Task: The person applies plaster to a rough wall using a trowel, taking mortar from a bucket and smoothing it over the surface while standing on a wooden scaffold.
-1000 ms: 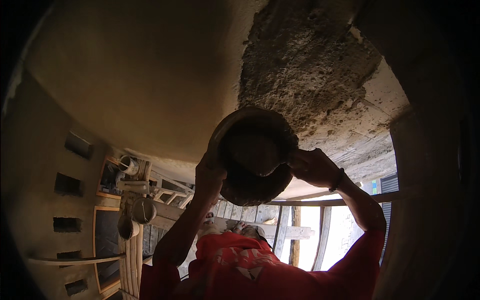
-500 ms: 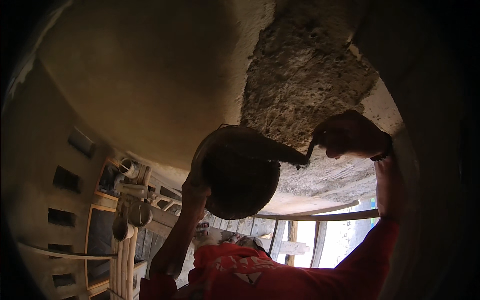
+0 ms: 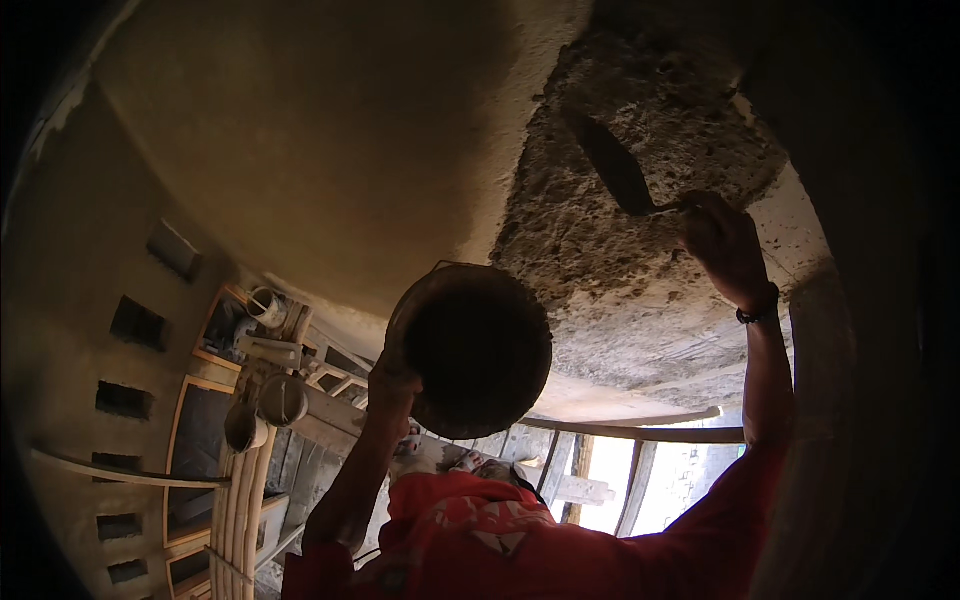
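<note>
My left hand (image 3: pixel 397 383) is closed on the rim of a round bucket (image 3: pixel 478 350), whose dark mouth faces me. How full it is cannot be made out in the shadow. In my right hand (image 3: pixel 725 245) is the handle of a pointed trowel (image 3: pixel 615 165); a dark bracelet circles that wrist. The trowel's blade lies over a rough, wet-looking patch of mortar (image 3: pixel 600 250), at or close to its surface. A smoother plastered surface (image 3: pixel 330 130) borders the patch on the left.
Far below on the left, several buckets (image 3: pixel 283 400) stand among wooden poles (image 3: pixel 243 510) and planks. The wall (image 3: pixel 60 330) at left has square openings. A wooden rail (image 3: pixel 660 434) crosses in front of a bright opening at lower right.
The trowel has left the bucket's mouth and risen up and to the right onto the rough mortar. The bucket stays nearly in place, tipped slightly differently.
</note>
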Demonstrator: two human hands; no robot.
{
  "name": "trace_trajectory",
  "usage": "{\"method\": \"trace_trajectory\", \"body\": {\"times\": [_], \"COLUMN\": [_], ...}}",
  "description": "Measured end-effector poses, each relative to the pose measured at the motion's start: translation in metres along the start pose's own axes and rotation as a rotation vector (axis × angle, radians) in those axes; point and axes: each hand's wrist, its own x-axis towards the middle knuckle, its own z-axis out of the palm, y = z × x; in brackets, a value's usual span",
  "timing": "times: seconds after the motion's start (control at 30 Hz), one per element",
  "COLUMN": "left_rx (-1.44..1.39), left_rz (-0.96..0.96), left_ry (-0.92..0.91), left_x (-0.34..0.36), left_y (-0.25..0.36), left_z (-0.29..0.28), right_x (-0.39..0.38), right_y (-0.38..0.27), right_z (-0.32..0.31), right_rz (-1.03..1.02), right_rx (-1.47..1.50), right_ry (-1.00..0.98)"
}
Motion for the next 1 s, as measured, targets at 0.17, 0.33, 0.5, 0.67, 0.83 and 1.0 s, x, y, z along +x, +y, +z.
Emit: {"method": "trace_trajectory", "body": {"times": [0.17, 0.33, 0.5, 0.67, 0.83, 1.0], "left_rx": [-0.057, 0.014, 0.042, 0.036, 0.051, 0.077], "left_rz": [0.051, 0.045, -0.035, -0.05, -0.048, -0.037], "left_ry": [0.022, 0.049, 0.1, 0.086, 0.098, 0.116], "left_x": [0.001, 0.009, 0.006, 0.005, 0.004, 0.008], "left_y": [-0.015, -0.026, -0.025, -0.024, -0.017, -0.023], "left_z": [-0.018, -0.031, -0.043, -0.05, -0.054, -0.058], "right_x": [-0.036, -0.052, -0.021, -0.005, 0.015, 0.014], "right_y": [0.009, 0.047, 0.064, 0.091, 0.068, 0.066], "right_z": [0.066, 0.129, 0.123, 0.092, 0.044, 0.013], "right_rz": [-0.04, -0.056, 0.092, 0.056, 0.096, 0.129], "right_rx": [0.054, -0.091, 0.032, -0.097, -0.071, -0.081], "right_ry": [-0.354, -0.401, -0.283, -0.168, -0.161, -0.07]}}
